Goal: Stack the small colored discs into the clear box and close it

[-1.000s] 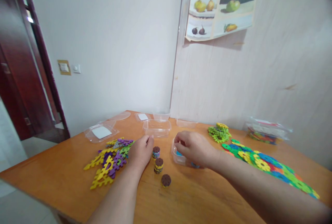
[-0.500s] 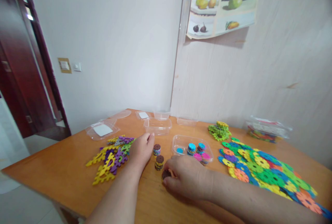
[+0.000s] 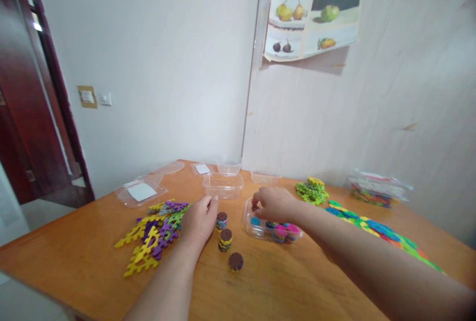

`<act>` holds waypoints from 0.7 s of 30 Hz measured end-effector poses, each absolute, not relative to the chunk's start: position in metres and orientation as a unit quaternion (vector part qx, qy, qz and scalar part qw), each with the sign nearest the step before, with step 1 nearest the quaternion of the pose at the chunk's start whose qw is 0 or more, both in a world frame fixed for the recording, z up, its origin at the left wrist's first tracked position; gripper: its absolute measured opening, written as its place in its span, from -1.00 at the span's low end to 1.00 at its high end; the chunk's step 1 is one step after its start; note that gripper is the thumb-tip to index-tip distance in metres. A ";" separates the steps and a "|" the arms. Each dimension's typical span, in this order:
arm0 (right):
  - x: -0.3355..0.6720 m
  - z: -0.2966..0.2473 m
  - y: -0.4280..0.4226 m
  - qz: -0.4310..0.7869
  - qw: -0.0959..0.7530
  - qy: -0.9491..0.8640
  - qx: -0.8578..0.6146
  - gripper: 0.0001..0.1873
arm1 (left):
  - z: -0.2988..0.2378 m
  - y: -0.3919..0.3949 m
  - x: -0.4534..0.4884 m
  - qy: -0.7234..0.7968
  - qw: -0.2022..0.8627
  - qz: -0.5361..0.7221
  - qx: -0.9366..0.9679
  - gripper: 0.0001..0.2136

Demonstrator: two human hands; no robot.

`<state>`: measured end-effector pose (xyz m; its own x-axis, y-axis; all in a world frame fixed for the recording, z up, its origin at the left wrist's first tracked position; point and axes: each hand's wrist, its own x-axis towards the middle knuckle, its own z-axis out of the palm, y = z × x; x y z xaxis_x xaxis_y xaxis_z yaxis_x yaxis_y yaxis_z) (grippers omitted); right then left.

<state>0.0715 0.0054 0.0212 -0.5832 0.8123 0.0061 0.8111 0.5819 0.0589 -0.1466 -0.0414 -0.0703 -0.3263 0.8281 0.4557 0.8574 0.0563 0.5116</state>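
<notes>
My right hand [image 3: 273,203] reaches over a clear plastic container [image 3: 250,229], its fingers pinched on a small brown flower-shaped disc [image 3: 255,208]. Inside the container are a lone blue disc [image 3: 255,221] and stacks topped with pink [image 3: 280,232], partly hidden by the hand. My left hand [image 3: 200,216] rests on the table with fingers curled; whether it holds anything is hidden. Just right of it stand a brown-topped stack of discs [image 3: 222,218] and another brown-topped stack [image 3: 225,238]. Nearer me sits a lower brown-topped stack [image 3: 235,261].
Yellow and purple toothed pieces [image 3: 152,241] lie left of my left hand. At the right are a green toothed pile [image 3: 311,192], large coloured flower discs [image 3: 383,229] partly behind my forearm, and a filled clear bag [image 3: 379,191]. An uncovered clear box [image 3: 223,185] stands farther back.
My right hand has left the nearest brown-topped stack and moved away from me, up over the container, with a brown disc in its fingers. My left hand has stayed in place.
</notes>
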 end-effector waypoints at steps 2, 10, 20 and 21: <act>0.070 0.017 0.005 0.033 0.016 0.891 0.452 -0.69 | -0.071 -0.042 -0.147 -0.726 0.021 -0.367 -0.581 -0.60; 0.075 0.019 0.003 0.036 -0.025 0.889 0.456 -0.59 | -0.070 -0.042 -0.147 -0.728 0.021 -0.362 -0.582 -0.60; 0.071 0.011 -0.075 -0.044 -0.106 0.927 0.358 -0.75 | -0.074 -0.040 -0.147 -0.725 0.033 -0.362 -0.585 -0.59; 0.068 0.006 -0.082 -0.048 -0.096 0.930 0.352 -0.73 | -0.074 -0.041 -0.147 -0.724 0.031 -0.363 -0.586 -0.59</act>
<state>0.0677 -0.0820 0.0062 -0.7334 0.6641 0.1450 0.6457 0.7473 -0.1566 -0.1470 -0.0407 -0.0737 -0.3123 0.8260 0.4693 0.8706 0.0513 0.4893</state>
